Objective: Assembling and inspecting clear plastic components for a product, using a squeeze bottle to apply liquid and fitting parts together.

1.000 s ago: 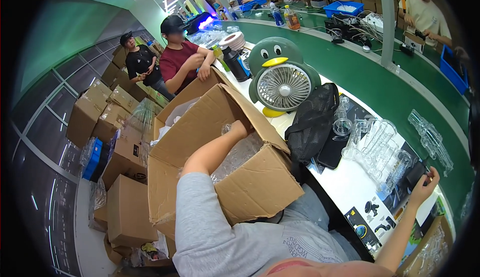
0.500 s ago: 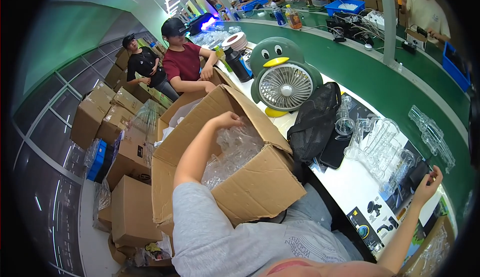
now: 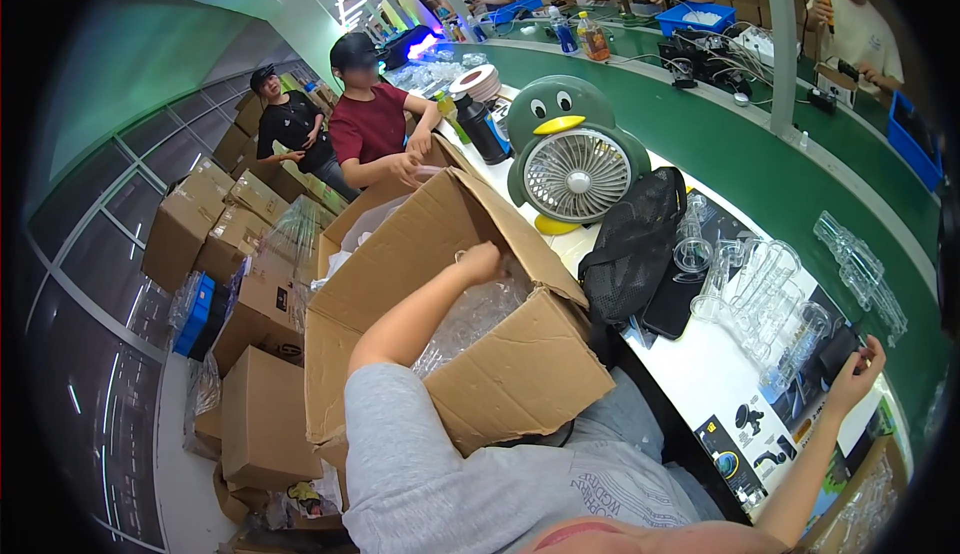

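Note:
My left hand [image 3: 484, 263] is inside an open cardboard box [image 3: 520, 374], near its far wall, with the fingers curled closed. Beneath it lies a heap of clear plastic parts or wrapping [image 3: 470, 322]; what the fingers hold, if anything, cannot be made out. Over at the right edge of the white table, my right hand [image 3: 856, 370] is bent, with thumb and fingers close together beside a black piece [image 3: 836, 352]. Whatever it pinches is too small to name. Several clear plastic parts [image 3: 755, 289] are piled on the table just left of this hand.
A green penguin-shaped fan [image 3: 575, 159] stands behind the box, next to a black mesh bag [image 3: 640, 224]. More clear parts [image 3: 860, 269] lie on the green belt [image 3: 720, 134]. A co-worker in a red shirt [image 3: 370, 129] reaches into an adjoining box. Cartons [image 3: 270, 419] are stacked at left.
My left hand has moved slightly right and down within the box, its fingers now more curled. The co-worker's hands have risen at the neighbouring box. My right hand has hardly moved.

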### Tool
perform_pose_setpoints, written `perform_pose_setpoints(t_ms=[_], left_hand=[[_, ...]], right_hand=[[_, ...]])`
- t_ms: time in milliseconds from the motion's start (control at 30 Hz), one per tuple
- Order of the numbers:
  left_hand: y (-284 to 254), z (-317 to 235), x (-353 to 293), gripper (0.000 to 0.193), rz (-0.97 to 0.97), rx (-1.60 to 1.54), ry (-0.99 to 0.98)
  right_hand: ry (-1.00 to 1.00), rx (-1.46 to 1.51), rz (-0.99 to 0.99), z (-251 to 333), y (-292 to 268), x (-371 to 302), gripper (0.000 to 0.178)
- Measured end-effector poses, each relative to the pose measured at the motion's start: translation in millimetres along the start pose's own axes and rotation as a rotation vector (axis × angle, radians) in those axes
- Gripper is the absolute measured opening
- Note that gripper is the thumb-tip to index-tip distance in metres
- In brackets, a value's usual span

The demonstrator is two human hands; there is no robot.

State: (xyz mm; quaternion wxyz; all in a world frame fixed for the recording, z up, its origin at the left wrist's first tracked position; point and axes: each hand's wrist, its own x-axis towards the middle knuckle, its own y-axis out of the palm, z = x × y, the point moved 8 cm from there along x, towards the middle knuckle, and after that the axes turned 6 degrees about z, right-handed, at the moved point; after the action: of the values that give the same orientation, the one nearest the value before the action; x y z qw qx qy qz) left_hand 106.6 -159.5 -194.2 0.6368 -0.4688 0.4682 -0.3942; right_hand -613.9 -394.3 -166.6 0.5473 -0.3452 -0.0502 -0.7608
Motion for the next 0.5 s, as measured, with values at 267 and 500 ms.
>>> perform_pose_setpoints(t_ms=[267,500], left_hand=[[-4.2,-94.9,-1.1,0.035,0.343,-0.092,0.278],[-5.4,-81.3,0.2,0.034,0.278,-0.01,0.191]], right_hand=[[0.001,-0.012,-0.011,0.5,-9.8,0.3,0.031],[0.009,-0.015,0.014,-8.4,-6.8,-0.6,0.03]])
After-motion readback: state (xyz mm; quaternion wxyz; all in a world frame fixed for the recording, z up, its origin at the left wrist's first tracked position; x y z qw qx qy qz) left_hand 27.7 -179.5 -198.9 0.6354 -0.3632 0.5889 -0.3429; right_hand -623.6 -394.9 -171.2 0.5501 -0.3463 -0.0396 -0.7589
